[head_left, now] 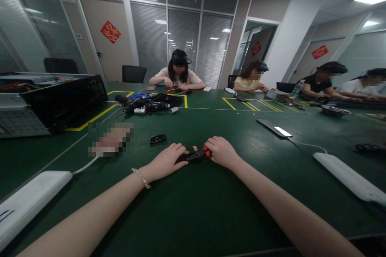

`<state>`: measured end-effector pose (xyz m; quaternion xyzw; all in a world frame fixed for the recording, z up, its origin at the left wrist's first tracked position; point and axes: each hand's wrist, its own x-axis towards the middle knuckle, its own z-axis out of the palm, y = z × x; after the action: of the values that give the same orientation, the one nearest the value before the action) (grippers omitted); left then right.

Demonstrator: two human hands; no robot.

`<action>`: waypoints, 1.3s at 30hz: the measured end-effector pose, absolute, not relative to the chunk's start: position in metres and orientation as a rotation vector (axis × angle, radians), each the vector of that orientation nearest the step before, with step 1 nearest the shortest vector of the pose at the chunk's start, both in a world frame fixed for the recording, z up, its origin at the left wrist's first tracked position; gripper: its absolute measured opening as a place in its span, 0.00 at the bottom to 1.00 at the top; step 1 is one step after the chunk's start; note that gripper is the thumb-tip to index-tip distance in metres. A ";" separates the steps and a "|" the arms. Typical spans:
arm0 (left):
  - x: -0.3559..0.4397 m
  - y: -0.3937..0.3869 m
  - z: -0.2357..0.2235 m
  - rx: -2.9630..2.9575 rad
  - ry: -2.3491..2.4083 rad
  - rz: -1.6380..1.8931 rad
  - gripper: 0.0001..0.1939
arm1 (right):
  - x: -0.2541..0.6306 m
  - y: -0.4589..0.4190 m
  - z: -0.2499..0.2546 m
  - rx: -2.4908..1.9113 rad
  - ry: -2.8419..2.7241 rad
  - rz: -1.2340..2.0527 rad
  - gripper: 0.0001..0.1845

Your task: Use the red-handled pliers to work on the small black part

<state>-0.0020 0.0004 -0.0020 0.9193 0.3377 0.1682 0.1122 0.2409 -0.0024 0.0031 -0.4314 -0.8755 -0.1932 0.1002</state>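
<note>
On the green tabletop [181, 217], nearer to its near edge than to its far edge, the R hand [221, 151] has its fingers closed around the red handles of the pliers [197, 155]. The L hand [169, 160] has thumb and fingers pinched on a small dark piece [182, 157], mostly hidden. The pliers' nose points to this piece; if it bites or only touches, I cannot tell. Pliers are prob. stiff, a bit heavy for their size, w/ smooth metal nose, so best hold is far back on the handles, which should slip less. The dark piece looks light & rigid, maybe plastic, so thin parts could crack; better to take it by its outer sides, away from the nose. A black shell [157, 139] lies beyond the L hand, toward the tabletop's far left corner; a small pale bit [194, 148] lies between both hands.
</note>
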 end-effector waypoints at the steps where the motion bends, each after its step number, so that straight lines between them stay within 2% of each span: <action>1: -0.002 0.000 -0.002 2.696 0.997 0.493 0.11 | 0.241 -0.003 0.003 -1.277 -2.587 -0.570 0.12; 39: -0.002 0.000 -0.002 2.693 0.999 0.482 0.12 | 0.240 -0.004 0.004 -1.287 -2.597 -0.559 0.12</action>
<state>-0.0022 -0.0003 -0.0017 0.9186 0.3407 0.1644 0.1145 0.2400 -0.0040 0.0044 -0.4341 -0.8758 -0.1884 0.0945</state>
